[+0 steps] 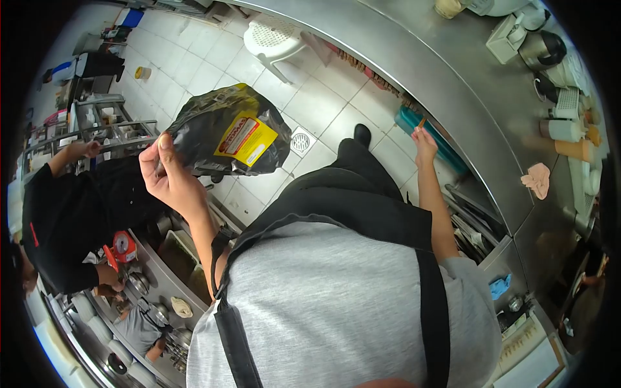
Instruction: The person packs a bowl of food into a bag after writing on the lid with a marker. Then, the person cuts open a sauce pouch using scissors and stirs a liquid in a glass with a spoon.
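A black plastic bag [213, 132] with a yellow and red label hangs from my left hand [169, 169], its edge pinched between thumb and fingers. The bag looks crumpled; its contents are hidden. On the other side, my right hand [424, 145] is held out low beside the steel counter, fingers closed. A small thin orange-brown piece shows at its fingertips, too small to name. Just behind that hand lies a long teal container [446, 152] on the shelf below the counter.
A steel counter [453, 71] curves along the right, bearing a pink cloth [536, 180], bottles and containers. A white plastic stool [275, 39] stands ahead on the tiled floor near a drain [301, 141]. At left, a person in black [77, 220] works close by, near a red scale [123, 247].
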Motion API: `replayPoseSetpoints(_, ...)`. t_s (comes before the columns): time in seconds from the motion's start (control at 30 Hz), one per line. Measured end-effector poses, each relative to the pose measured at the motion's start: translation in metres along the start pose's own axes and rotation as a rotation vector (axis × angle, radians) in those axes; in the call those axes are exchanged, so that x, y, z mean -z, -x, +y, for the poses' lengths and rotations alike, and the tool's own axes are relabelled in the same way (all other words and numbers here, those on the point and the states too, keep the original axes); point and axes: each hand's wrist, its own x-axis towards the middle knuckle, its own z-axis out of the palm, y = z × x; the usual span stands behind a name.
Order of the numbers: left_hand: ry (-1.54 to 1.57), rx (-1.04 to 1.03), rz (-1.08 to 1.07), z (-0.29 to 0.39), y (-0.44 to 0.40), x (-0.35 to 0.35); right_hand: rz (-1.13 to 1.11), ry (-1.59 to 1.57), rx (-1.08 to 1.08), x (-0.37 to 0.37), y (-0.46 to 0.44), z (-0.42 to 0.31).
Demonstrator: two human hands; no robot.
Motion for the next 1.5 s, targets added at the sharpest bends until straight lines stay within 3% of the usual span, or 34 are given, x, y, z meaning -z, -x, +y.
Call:
replayPoseSetpoints(0.1,0.065,0.016,0.011,-0.011,-0.024,-0.016,-0.109,0.069,-0.06,0.007,0.004,0.003)
replayPoseSetpoints(0.17,0.109,0.048,-0.003,-0.022,-0.044,-0.023,-0.039,0.224,-0.217,-0.003,0.011,-0.012)
replayPoseSetpoints(0.23,0.087,0.064,-0.001,-0.033,-0.071,-0.02,-0.109,0.544,-0.531,-0.005,-0.014,-0.012)
replayPoseSetpoints(0.3,0.062,0.045,0.027,-0.036,-0.101,-0.026,-0.258,0.825,-0.512,-0.061,-0.002,-0.034)
replayPoseSetpoints(0.37,0.064,0.001,0.059,-0.043,-0.133,-0.027,-0.641,0.819,-0.238,-0.155,0.016,-0.068)
replayPoseSetpoints(0.43,0.03,-0.019,0.077,-0.045,-0.16,-0.026,-1.001,0.526,0.03,-0.286,0.07,-0.115)
replayPoseSetpoints(0.57,0.142,-0.019,0.111,-0.051,-0.221,-0.017,-1.333,0.335,0.379,-0.498,0.148,-0.151)
replayPoseSetpoints(0.6,0.156,0.016,0.132,-0.052,-0.239,-0.013,-1.331,0.421,0.42,-0.535,0.148,-0.138)
replayPoseSetpoints(0.77,0.218,0.027,0.302,-0.087,-0.345,0.029,-1.246,0.265,-0.067,-0.682,0.194,-0.123)
replayPoseSetpoints(0.8,0.051,0.09,0.329,-0.112,-0.358,0.046,-1.234,0.18,-0.036,-0.712,0.197,-0.117)
replayPoseSetpoints(0.87,0.079,0.099,0.342,-0.155,-0.372,0.05,-1.19,-0.005,0.018,-0.769,0.207,-0.105)
replayPoseSetpoints(0.9,0.132,0.249,0.351,-0.168,-0.38,0.051,-1.203,-0.036,0.015,-0.8,0.214,-0.101)
replayPoseSetpoints(1.0,0.307,0.188,0.498,-0.208,-0.424,0.054,-1.215,-0.066,-0.007,-0.868,0.223,-0.09)
replayPoseSetpoints(1.13,0.279,0.121,0.551,-0.243,-0.503,0.079,-1.276,-0.049,-0.026,-0.957,0.224,-0.082)
replayPoseSetpoints(1.33,0.34,0.041,0.573,-0.318,-0.642,0.133,-1.574,0.004,-0.384,-1.117,0.212,-0.05)
replayPoseSetpoints(1.43,0.158,0.28,0.427,-0.341,-0.705,0.181,-1.732,0.03,-0.394,-1.209,0.213,-0.026)
replayPoseSetpoints(1.5,0.102,0.083,0.449,-0.353,-0.756,0.192,-1.686,0.051,-0.316,-1.272,0.218,-0.001)
